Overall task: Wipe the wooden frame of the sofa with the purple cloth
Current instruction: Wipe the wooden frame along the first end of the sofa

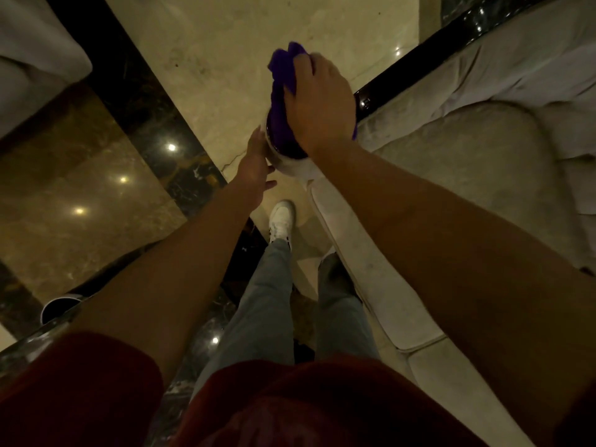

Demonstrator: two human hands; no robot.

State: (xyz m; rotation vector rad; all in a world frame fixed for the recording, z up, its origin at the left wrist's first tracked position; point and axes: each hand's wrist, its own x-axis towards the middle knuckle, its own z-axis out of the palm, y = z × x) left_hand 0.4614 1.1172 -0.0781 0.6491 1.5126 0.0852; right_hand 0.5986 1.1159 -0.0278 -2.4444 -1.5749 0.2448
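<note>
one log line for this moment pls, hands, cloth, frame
step: wiping | right hand: presses purple cloth on rounded end of dark sofa frame | left hand: open, against that end | cushion: untouched

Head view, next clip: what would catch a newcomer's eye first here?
The bright purple cloth stands out, upper centre, pressed by the right hand onto the rounded end of the glossy dark wooden sofa frame. The left hand rests open against that end's pale side, just below. Ceiling lights glint on the polished marble floor at left.
</note>
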